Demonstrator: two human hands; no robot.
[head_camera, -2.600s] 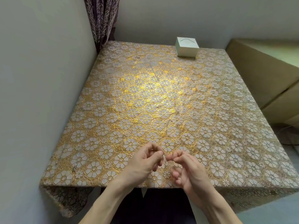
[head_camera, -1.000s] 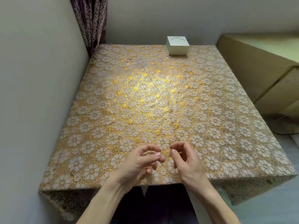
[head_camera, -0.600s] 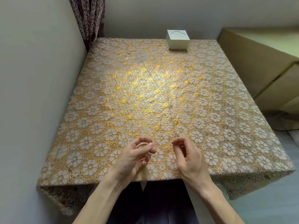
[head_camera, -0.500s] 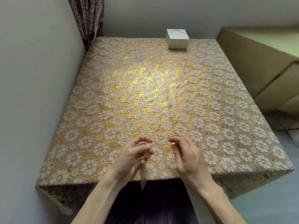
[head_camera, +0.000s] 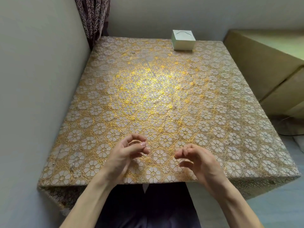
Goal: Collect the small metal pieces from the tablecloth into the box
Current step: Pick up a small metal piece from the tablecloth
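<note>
The left hand (head_camera: pixel 126 153) and right hand (head_camera: pixel 195 159) have drawn apart (fingers loosely curled).

We find no readable text, label, brand, number or sign anywhere in this view. The small white box (head_camera: pixel 183 40) at the far edge of the desk carries only a thin curved line on its top face (a cut or an embossed outline, we cannot tell which), with no letters on it; its front face is blank. The tablecloth (head_camera: pixel 230 129) bears a repeating gold flower pattern and no writing. The patterned curtain (head_camera: pixel 94 17) in the corner and the plain walls show no lettering either, as far as we can make out.
</note>
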